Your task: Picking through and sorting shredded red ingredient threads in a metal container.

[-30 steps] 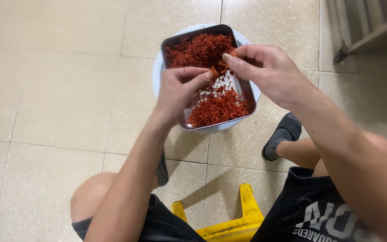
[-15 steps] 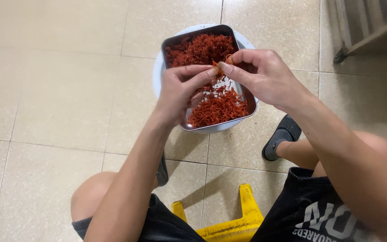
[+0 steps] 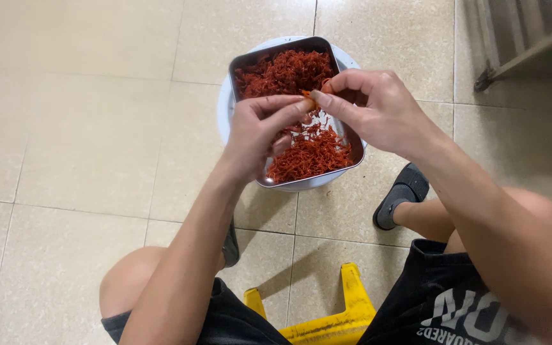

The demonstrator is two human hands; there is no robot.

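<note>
A rectangular metal tray (image 3: 245, 62) rests on a white round basin (image 3: 223, 108) on the tiled floor. The tray holds a heap of small red-orange dried shrimp (image 3: 285, 70), with a second heap (image 3: 308, 156) at its near end. My left hand (image 3: 260, 131) and my right hand (image 3: 368, 108) meet above the tray's middle. Both pinch one small orange shrimp piece (image 3: 306, 94) between their fingertips.
I sit on a low yellow stool (image 3: 327, 316), knees apart, wearing dark shorts. A dark slipper (image 3: 397, 198) is on my right foot beside the basin. A metal frame leg (image 3: 483, 80) stands at the top right. Beige floor tiles surround the basin.
My right hand has come left and down to meet the left hand over the tray's middle. The fingertips now pinch the same small piece.
</note>
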